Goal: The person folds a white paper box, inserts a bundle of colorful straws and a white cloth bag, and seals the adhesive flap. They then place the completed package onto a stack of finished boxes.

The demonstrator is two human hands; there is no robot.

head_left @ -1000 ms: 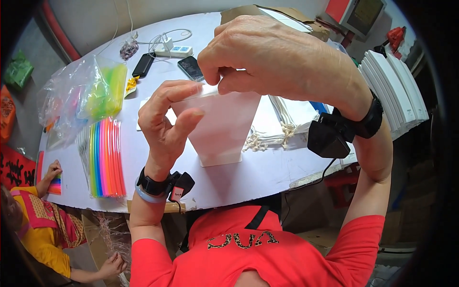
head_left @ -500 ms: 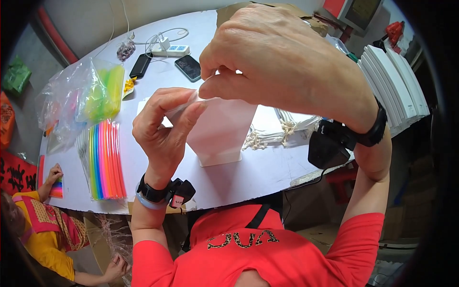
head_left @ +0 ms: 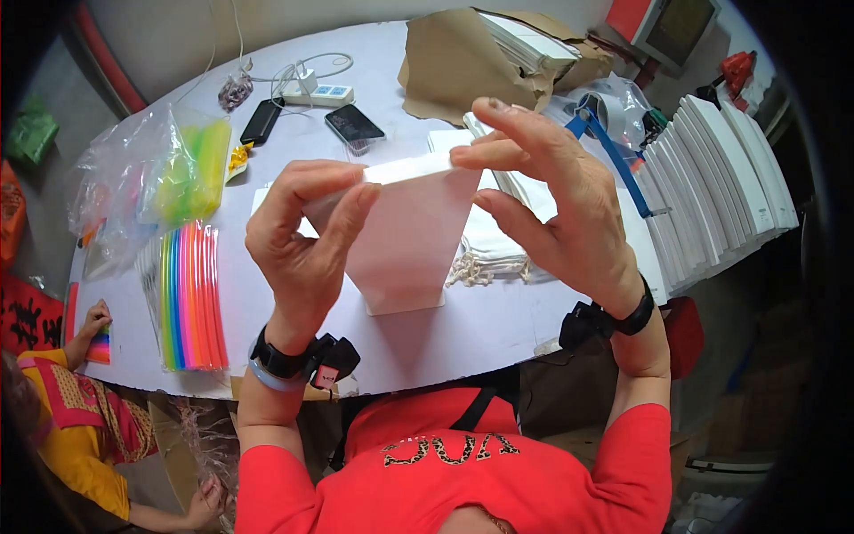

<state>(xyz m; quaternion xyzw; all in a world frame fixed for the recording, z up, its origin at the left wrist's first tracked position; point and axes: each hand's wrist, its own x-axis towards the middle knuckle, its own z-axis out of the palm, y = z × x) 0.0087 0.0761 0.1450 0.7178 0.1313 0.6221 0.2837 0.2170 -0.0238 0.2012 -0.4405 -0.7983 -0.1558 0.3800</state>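
Note:
A tall white box [head_left: 405, 240] stands upright on the table in front of me, its narrow top face toward me. My left hand [head_left: 307, 236] grips its upper left edge, thumb on the near side and fingers over the top. At the upper right corner, my right hand [head_left: 560, 191] has its fingers spread, and a fingertip appears to touch the box's top edge. Behind the right hand lie white drawstring pouches [head_left: 489, 254] with knotted cords, partly hidden by the hand and box.
Colored tubes [head_left: 191, 298] and a clear plastic bag [head_left: 133, 173] lie at left. Phones [head_left: 354, 125], a power strip [head_left: 318, 93] and an opened brown paper parcel [head_left: 445, 67] are at the back. White flat stacks [head_left: 712, 178] and a blue tool [head_left: 618, 165] sit right. A co-worker [head_left: 84, 418] is lower left.
My right hand has moved down and to the right, off the middle of the box's top, and its curled fingers have spread. My left hand stays on the box.

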